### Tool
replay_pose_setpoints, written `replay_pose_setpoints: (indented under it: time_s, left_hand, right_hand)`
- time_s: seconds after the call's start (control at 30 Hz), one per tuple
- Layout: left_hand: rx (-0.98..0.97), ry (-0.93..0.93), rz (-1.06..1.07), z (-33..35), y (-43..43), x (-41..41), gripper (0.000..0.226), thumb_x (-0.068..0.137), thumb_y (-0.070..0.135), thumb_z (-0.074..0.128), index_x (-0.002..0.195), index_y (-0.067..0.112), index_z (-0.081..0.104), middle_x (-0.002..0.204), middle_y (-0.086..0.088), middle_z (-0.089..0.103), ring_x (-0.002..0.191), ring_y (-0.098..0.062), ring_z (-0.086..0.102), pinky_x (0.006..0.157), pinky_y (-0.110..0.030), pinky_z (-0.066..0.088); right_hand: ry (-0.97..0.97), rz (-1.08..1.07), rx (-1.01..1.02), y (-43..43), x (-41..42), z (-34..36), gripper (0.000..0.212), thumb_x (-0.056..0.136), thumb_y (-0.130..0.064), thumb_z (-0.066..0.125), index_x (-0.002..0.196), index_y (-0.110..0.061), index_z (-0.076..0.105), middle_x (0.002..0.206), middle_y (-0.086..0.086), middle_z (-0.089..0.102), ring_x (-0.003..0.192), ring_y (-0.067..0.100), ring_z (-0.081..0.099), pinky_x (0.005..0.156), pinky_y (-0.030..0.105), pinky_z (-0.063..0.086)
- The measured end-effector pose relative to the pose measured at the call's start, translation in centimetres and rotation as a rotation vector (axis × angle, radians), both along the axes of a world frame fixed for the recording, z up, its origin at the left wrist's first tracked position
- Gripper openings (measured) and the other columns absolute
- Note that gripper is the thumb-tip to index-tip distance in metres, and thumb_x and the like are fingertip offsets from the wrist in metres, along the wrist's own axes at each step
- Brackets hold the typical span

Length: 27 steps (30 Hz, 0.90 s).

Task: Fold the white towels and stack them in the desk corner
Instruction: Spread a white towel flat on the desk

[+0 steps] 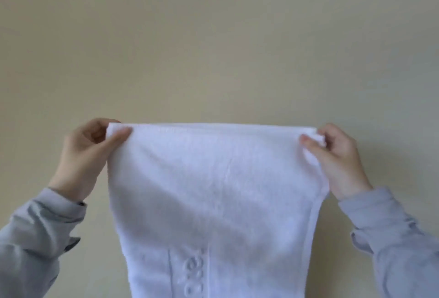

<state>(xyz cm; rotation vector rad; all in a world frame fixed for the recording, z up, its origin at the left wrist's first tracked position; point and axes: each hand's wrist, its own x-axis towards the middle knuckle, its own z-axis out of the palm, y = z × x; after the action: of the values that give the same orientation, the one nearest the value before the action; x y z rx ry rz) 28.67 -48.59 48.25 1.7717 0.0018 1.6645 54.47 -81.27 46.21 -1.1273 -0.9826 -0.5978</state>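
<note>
one white towel (pixel 213 190), top edge taut, embossed band (pixel 190 271) below

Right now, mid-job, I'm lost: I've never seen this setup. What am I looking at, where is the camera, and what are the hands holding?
There is no machine: a person works with bare hands. The single picture comes from a camera worn on their head, looking forward. The left hand pinches one top corner of a white towel, the right hand the other, so it hangs spread out before a plain beige wall. Grey sleeves cover both arms. No desk or stack is in view.
</note>
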Motion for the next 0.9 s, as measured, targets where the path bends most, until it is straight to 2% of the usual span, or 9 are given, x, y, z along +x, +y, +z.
replay_pose_setpoints:
  time_s: [0.1, 0.23, 0.3, 0.37, 0.47, 0.63, 0.77, 0.9]
  left_hand:
    - [-0.059, 0.108, 0.023, -1.5, -0.2, 0.0, 0.016, 0.077, 0.023, 0.075, 0.089, 0.013, 0.071, 0.086, -0.004, 0.069, 0.077, -0.009, 0.059, 0.066, -0.013, 0.047]
    - [-0.127, 0.094, -0.032, -1.7, -0.6, -0.2, 0.024, 0.076, 0.024, 0.075, 0.084, 0.002, 0.070, 0.079, -0.006, 0.066, 0.066, -0.005, 0.057, 0.057, -0.011, 0.046]
    - [-0.153, 0.114, -0.107, -2.4, -0.8, 0.1, 0.027, 0.076, 0.023, 0.074, 0.086, -0.001, 0.069, 0.082, -0.008, 0.067, 0.068, -0.008, 0.058, 0.059, -0.013, 0.048]
    - [-0.217, 0.109, -0.178, -2.6, -1.3, 0.2, 0.026, 0.078, 0.021, 0.072, 0.089, -0.002, 0.068, 0.082, -0.006, 0.068, 0.070, -0.009, 0.058, 0.063, -0.016, 0.049]
    - [-0.269, 0.091, -0.284, -2.2, -1.9, -0.1, 0.018, 0.081, 0.019, 0.067, 0.091, 0.003, 0.069, 0.073, 0.005, 0.071, 0.065, -0.002, 0.062, 0.060, -0.011, 0.050]
    - [-0.287, 0.119, -0.301, -2.2, -3.0, 0.2, 0.030, 0.068, 0.029, 0.074, 0.088, 0.007, 0.073, 0.083, -0.001, 0.074, 0.073, -0.006, 0.066, 0.068, -0.013, 0.053]
    - [-0.325, 0.127, -0.304, -2.7, -4.4, 1.4, 0.032, 0.059, 0.032, 0.080, 0.081, 0.010, 0.075, 0.084, -0.004, 0.074, 0.074, -0.010, 0.067, 0.068, -0.016, 0.054]
    - [-0.280, 0.135, -0.279, -2.9, -7.0, 2.8, 0.038, 0.051, 0.038, 0.085, 0.073, 0.010, 0.070, 0.075, -0.003, 0.070, 0.070, -0.012, 0.065, 0.066, -0.015, 0.053]
  right_hand:
    - [-0.005, 0.018, -0.126, -0.1, -0.5, -0.1, 0.034, 0.080, -0.016, 0.071, 0.062, -0.015, 0.042, 0.060, -0.005, 0.032, 0.061, 0.013, 0.029, 0.054, 0.028, 0.021]
    - [0.082, 0.133, -0.083, -0.2, -0.6, 1.1, 0.035, 0.081, -0.017, 0.070, 0.062, -0.020, 0.041, 0.066, 0.002, 0.034, 0.069, 0.018, 0.030, 0.059, 0.030, 0.020]
    - [0.176, 0.238, -0.096, -0.5, -0.4, 1.2, 0.037, 0.077, -0.023, 0.074, 0.062, -0.021, 0.040, 0.074, 0.007, 0.036, 0.072, 0.021, 0.033, 0.061, 0.030, 0.024]
    - [0.243, 0.301, -0.142, -1.2, -0.4, 1.1, 0.042, 0.066, -0.035, 0.079, 0.061, -0.022, 0.039, 0.072, 0.007, 0.040, 0.067, 0.018, 0.042, 0.059, 0.027, 0.031]
    - [0.280, 0.337, -0.193, -1.9, 0.0, 0.4, 0.043, 0.060, -0.041, 0.079, 0.058, -0.023, 0.039, 0.066, -0.005, 0.048, 0.061, 0.011, 0.049, 0.055, 0.024, 0.034]
    - [0.316, 0.326, -0.186, -2.7, 0.7, -1.4, 0.041, 0.065, -0.037, 0.076, 0.061, -0.022, 0.038, 0.070, 0.000, 0.043, 0.067, 0.015, 0.042, 0.060, 0.030, 0.027]
    - [0.270, 0.250, -0.199, -4.4, 1.6, -1.8, 0.027, 0.077, -0.024, 0.072, 0.072, -0.010, 0.049, 0.078, 0.007, 0.048, 0.076, 0.018, 0.045, 0.065, 0.029, 0.030]
    - [0.240, 0.104, -0.216, -7.4, 3.5, -1.6, 0.019, 0.077, -0.020, 0.074, 0.071, -0.013, 0.058, 0.077, 0.004, 0.056, 0.076, 0.015, 0.047, 0.070, 0.026, 0.034]
